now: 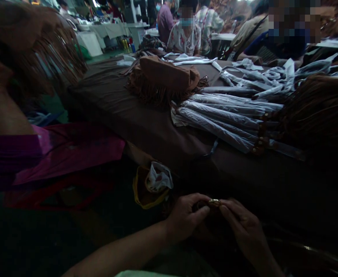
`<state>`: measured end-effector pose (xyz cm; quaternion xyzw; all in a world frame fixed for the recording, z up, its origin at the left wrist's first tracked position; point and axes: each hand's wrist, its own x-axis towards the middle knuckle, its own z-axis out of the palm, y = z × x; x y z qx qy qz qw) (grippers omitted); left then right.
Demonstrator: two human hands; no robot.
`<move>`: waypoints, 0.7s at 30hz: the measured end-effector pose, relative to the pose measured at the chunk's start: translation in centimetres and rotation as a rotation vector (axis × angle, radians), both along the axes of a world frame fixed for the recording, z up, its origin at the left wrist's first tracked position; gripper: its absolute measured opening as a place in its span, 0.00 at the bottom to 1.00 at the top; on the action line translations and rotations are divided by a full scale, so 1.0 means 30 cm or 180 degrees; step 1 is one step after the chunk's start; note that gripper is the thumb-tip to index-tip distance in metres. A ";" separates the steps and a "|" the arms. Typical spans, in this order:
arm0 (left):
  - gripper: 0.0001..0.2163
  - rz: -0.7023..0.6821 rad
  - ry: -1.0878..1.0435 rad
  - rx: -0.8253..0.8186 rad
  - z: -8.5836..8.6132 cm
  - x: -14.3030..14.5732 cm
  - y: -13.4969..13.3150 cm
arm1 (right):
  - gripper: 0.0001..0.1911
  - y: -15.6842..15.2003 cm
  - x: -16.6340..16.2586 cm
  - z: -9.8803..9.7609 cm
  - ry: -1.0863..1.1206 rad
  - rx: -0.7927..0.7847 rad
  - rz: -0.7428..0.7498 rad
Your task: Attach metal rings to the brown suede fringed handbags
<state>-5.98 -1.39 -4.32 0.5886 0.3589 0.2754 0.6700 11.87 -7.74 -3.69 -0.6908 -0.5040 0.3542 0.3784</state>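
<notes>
Low in the picture, in front of the dark-covered table, my left hand [186,216] and my right hand [243,222] meet with fingertips pinched. A small gold-coloured metal ring [214,201] shows between them, perhaps a buckle. My right thumb and forefinger close on its right side. The left fingers pinch at a dark brown strap-like piece [199,206] against the ring's left side. Whatever hangs below the ring is lost in shadow.
Across the table [145,127] lie paper-wrapped straps [220,111], a brown fringed bag [169,75] and dark fringe [318,104]. A yellow-rimmed basket [138,196] with a white plastic bag stands left of my hands. A person [10,115] holds brown fringed material at left; several people sit behind.
</notes>
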 end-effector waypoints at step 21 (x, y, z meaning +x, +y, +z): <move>0.17 0.0141 0.0169 -0.0597 0.047 0.024 -0.024 | 0.22 -0.004 -0.054 0.008 0.1281 -0.0556 -0.0648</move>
